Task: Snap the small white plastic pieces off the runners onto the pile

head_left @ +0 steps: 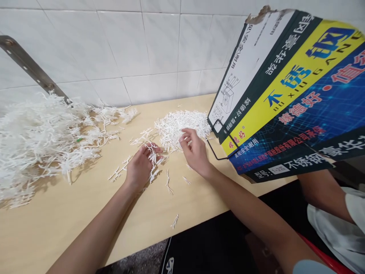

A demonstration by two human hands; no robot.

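Left hand (139,166) clasping branched white sprigs (154,156), long axis slanting toward the table's (42,232) front edge, right hand (197,154) apart, its grip unclear

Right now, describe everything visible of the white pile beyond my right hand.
The white pile is a loose, low heap of many short, thin sprigs, plastic-looking. It lies on the pale tabletop near the tiled wall, its right end beside the printed cardboard. Your right hand hides part of its near edge; contact is unclear.
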